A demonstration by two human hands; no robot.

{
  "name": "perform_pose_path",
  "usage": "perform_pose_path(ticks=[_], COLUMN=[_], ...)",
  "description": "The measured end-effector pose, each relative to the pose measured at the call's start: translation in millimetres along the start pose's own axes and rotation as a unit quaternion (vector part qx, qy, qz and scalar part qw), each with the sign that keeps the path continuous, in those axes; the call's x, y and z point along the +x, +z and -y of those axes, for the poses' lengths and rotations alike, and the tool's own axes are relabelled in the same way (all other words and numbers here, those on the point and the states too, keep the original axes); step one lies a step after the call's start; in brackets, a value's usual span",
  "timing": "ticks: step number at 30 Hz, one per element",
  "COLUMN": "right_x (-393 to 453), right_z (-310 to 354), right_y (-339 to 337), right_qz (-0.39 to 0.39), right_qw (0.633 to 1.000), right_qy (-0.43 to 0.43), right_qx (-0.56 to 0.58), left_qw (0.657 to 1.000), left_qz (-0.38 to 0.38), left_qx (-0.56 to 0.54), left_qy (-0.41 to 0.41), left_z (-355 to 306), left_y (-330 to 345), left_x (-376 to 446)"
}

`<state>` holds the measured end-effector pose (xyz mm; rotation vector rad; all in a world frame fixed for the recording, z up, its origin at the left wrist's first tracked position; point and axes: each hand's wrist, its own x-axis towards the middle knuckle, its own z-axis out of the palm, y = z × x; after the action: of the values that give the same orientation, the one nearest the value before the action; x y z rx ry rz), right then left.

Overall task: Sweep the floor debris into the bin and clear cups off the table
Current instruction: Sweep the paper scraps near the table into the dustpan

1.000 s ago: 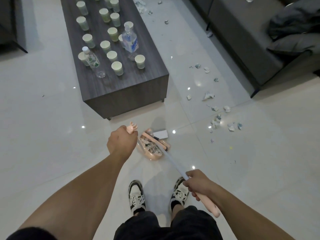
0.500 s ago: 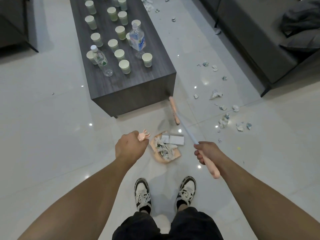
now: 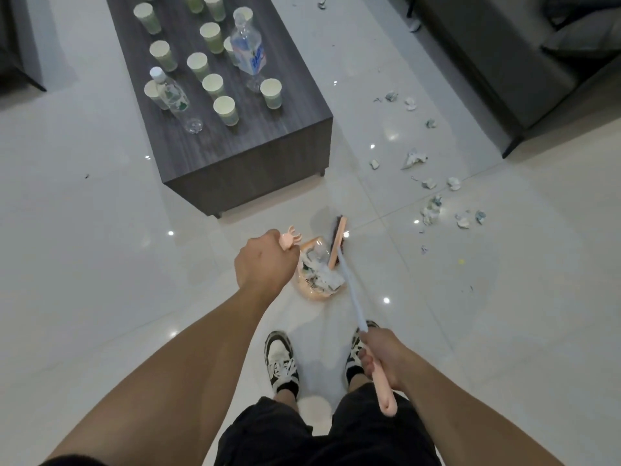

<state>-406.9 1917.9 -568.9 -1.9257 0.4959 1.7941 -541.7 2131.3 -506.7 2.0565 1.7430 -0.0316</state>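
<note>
Pink dustpan point(image 3: 314, 280), steadied by left hand point(image 3: 263, 264) gripping its handle; right hand point(image 3: 381, 353) clasps broom point(image 3: 349, 290), head at pan mouth to load debris.

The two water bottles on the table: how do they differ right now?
The left bottle is slimmer, wears a white cap and carries a green label. The right bottle is wider, has a blue label, and shows no cap. Both are clear plastic, standing among the paper cups on the dark table.

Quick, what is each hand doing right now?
Left hand: closed, gripping the pink plastic dustpan handle.
Right hand: closed, gripping the long pink-and-white broom handle.
</note>
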Motion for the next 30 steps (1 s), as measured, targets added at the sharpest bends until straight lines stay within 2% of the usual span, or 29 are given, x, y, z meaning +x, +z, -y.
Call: perform_pose_path(ticks=[7,14,21,27,30], right_x=[-26.6,-61.1,-84.9,-66.1,-51.3], right_z=[8.9,-1.1,-6.3,4.4,18.6], right_y=[4.4,-12.0,-66.3,-147.2,-189.8], right_qz=[0.033,-0.003,-0.115,-0.210,-0.237], right_qw=[0.996,0.989,0.967,0.947,0.951], right_qy=[-0.005,-0.066,-0.125,-0.114,-0.069], right_qx=[0.084,0.135,0.192,0.214,0.188], left_qw=[1.000,0.994,0.971,0.958,0.953], left_qz=[0.006,0.028,0.046,0.055,0.057], left_qx=[-0.009,0.016,0.068,0.080,0.098], left_qy=[0.007,0.104,0.224,0.269,0.281], left_z=[9.4,-20.1,-91.7,-162.5,-192.9], left_y=[-9.5,-24.5,-25.3,0.3,20.0], left_x=[2.3,7.7,16.7,23.1,27.3])
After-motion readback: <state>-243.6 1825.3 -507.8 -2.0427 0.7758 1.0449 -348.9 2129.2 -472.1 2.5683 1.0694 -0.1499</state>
